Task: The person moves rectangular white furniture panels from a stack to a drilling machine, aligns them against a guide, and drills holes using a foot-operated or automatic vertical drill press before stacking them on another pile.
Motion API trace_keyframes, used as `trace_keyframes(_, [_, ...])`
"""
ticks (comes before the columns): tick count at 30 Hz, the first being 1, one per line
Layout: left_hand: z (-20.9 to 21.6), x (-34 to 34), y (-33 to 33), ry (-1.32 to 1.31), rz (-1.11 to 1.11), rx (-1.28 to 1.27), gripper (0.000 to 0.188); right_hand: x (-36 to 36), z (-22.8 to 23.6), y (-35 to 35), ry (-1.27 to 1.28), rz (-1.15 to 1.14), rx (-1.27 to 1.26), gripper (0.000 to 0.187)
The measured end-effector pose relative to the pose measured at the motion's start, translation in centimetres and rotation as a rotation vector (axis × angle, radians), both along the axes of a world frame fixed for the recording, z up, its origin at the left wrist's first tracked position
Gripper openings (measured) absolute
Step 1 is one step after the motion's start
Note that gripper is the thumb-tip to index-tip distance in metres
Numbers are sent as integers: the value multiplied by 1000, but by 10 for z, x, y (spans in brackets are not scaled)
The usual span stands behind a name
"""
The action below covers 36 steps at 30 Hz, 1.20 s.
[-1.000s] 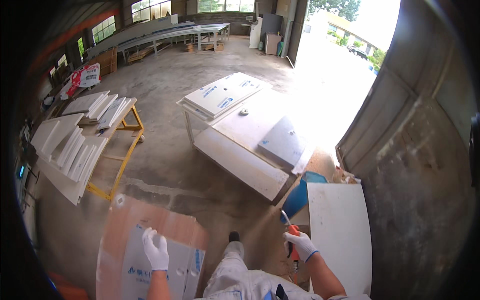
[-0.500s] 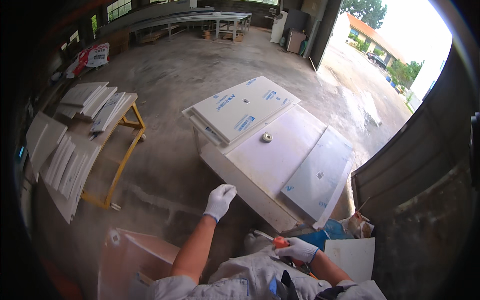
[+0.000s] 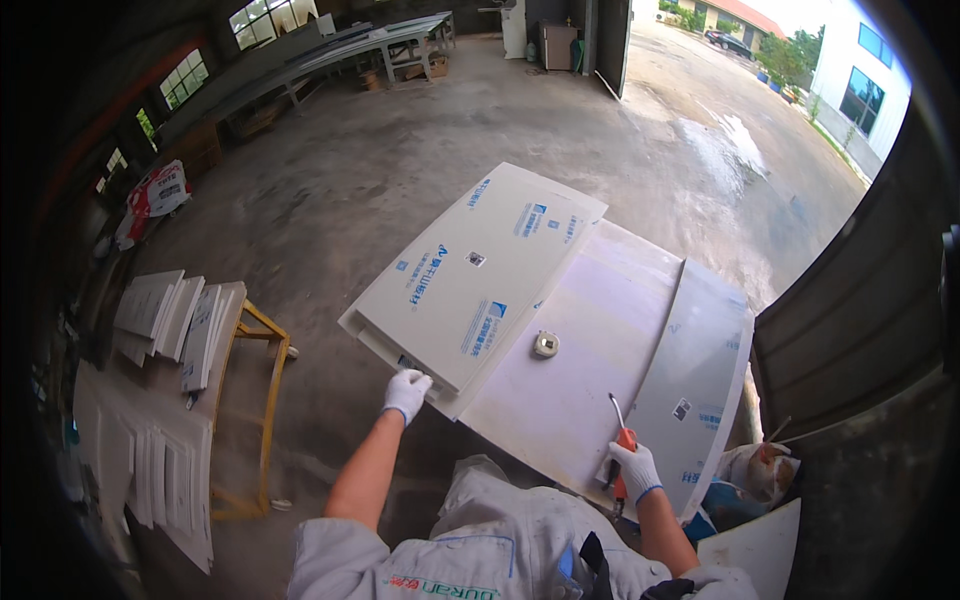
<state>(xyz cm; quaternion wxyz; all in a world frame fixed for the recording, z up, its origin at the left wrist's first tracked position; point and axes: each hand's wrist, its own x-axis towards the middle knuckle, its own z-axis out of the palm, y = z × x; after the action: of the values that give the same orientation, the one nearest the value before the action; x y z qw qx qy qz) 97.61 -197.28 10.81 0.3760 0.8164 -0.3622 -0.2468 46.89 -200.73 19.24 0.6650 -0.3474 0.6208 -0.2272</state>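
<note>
My right hand [image 3: 636, 470], in a white glove, is wrapped round an orange hand tool [image 3: 627, 440] with a thin, bent metal nozzle. The nozzle points up and away over a pale worktop [image 3: 590, 300]. My left hand [image 3: 407, 394], gloved too, is at the near left edge of stacked white panels [image 3: 440, 270] with blue print. Its fingers are pressed together by the panel edge; whether they pinch anything is hidden. Between the panels and a grey film-covered panel [image 3: 690, 370], a round-cornered tape measure [image 3: 546, 345] lies on the worktop.
To the left, a yellow-framed trolley [image 3: 262, 420] carries several white boards [image 3: 165, 320]. Long benches [image 3: 370, 45] run along the far wall. A dark metal door [image 3: 860, 320] stands at right, with bags [image 3: 755, 475] and a loose white board [image 3: 755, 550] near its foot.
My view has shifted nearer the worktop. The left hand has come to the stacked panels' edge. The right hand has lifted the orange tool from near my lap to over the worktop's near side.
</note>
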Motion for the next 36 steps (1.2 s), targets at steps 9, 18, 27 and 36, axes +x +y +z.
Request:
trace_keyframes(9, [17, 179, -144, -538, 57, 502, 70, 223, -45, -89, -237, 104, 213, 43])
trace_keyframes(18, [17, 155, -108, -425, -295, 506, 57, 266, -99, -126, -242, -414, 74, 42])
trace_keyframes(27, [-46, 94, -59, 978, -436, 694, 53, 158, -33, 1, 459, -330, 19, 45])
trace_keyframes(36, [-54, -25, -49, 1470, 300, 357, 64, 153, 108, 89, 662, -509, -222, 47])
